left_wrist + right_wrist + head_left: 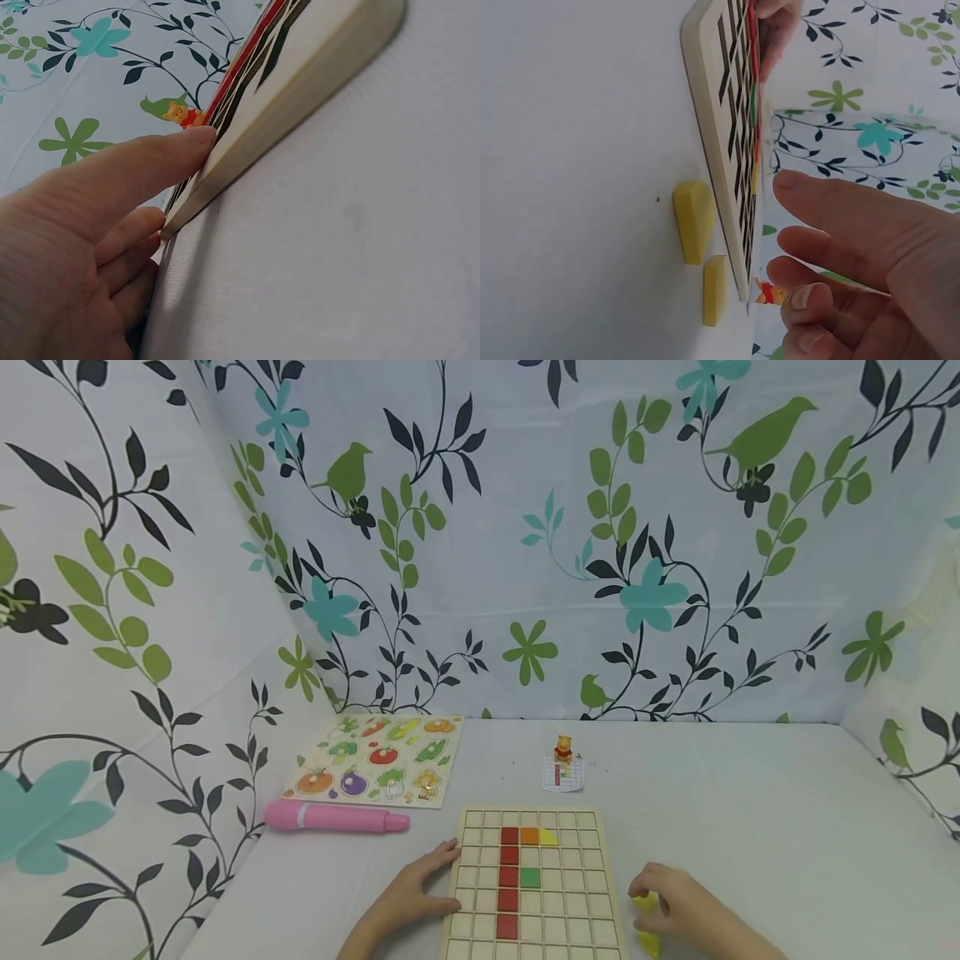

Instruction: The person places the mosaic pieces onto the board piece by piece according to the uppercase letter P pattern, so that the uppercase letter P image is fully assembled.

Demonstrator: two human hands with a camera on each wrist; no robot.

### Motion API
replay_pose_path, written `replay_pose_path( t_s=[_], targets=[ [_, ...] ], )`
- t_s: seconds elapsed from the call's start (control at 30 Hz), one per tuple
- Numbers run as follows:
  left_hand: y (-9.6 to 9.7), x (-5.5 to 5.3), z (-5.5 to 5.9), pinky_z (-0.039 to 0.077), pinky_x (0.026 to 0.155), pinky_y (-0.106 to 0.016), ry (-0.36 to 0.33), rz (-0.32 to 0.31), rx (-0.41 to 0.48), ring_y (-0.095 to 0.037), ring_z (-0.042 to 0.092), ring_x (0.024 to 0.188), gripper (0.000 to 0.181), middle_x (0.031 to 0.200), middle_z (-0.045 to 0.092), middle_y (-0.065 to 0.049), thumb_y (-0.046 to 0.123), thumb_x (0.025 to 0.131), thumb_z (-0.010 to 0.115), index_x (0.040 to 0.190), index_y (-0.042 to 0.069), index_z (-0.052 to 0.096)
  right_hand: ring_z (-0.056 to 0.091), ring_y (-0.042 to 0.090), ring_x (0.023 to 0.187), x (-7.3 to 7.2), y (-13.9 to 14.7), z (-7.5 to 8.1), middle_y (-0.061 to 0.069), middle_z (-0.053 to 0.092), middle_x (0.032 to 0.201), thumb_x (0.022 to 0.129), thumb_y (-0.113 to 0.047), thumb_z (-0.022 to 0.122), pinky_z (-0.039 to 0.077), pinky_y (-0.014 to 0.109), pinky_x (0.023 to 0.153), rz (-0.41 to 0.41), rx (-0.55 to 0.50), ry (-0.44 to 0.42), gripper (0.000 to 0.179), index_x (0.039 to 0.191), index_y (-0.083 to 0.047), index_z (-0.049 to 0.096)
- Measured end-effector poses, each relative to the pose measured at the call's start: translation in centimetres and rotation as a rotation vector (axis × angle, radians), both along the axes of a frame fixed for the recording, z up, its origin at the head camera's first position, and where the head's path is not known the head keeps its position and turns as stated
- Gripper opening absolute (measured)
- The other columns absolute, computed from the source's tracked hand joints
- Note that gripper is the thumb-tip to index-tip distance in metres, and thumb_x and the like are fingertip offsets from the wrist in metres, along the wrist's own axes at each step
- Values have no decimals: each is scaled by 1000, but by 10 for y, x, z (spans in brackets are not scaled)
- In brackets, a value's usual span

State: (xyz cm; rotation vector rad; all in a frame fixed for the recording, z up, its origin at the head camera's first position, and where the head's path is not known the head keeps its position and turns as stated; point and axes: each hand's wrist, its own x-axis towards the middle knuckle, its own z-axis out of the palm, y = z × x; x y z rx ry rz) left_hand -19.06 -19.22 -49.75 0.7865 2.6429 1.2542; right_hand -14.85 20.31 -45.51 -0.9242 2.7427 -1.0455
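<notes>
A wooden grid board (553,910) lies on the white table, with a column of red square tiles (507,900), an orange tile (529,836), a yellow rounded tile (548,837) and a green tile (530,877) in its cells. At the board's left edge rests my left hand (408,893), thumb (169,156) on the rim and other fingers against the side. My right hand (678,897) hovers over two loose yellow pieces right of the board. In the right wrist view its loosely bent fingers are apart from the nearer yellow piece (694,221) and the farther yellow piece (715,291).
Behind the board stands a small bear figurine (563,748) on a paper card (564,778) with a coloured grid pattern. At the back left lie a vegetable puzzle board (408,777) and a pink pen-shaped thing (337,817). Patterned cloth (487,568) encloses the table.
</notes>
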Motion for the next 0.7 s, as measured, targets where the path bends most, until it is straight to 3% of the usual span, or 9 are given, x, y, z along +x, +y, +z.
replay_pose_path(
  t_s=[0.17, 0.37, 0.53, 0.7],
  targets=[
    [0, 0, 1, 21, 100, -52, -8, 0, 7, -33, 27, 126, 72, 139, 34, -12, 34, 72, 73, 130, 1, 45, 47, 5, 72, 4, 3, -7, -10, 53, 85, 67, -19, 74, 48, 26, 61, 2, 33, -41, 27, 88, -7, 61],
    [0, 1, 0, 20, 100, -53, -26, 5, 1, -32, 27, 127, 72, 140, 34, -9, 34, 71, 73, 130, 3, 45, 48, 4, 73, 8, 5, -12, -13, 51, 85, 69, -18, 72, 48, 25, 60, 13, 20, -126, 23, 88, -12, 61],
    [0, 1, 0, 20, 101, -52, -28, 4, 9, -32, 27, 127, 72, 140, 34, -9, 33, 72, 73, 131, 4, 45, 48, 4, 71, 8, 7, -16, -12, 52, 83, 72, -13, 70, 47, 24, 58, 29, -16, -125, 17, 86, -12, 60],
    [9, 12, 25, 21, 99, -54, -39, 6, 21, -38, 28, 125, 68, 137, 35, -18, 21, 72, 74, 128, -4, 45, 44, 2, 66, 6, 9, -19, -12, 53, 79, 73, -1, 66, 44, 22, 54, 56, -23, -89, 13, 80, -10, 60]
  ],
)
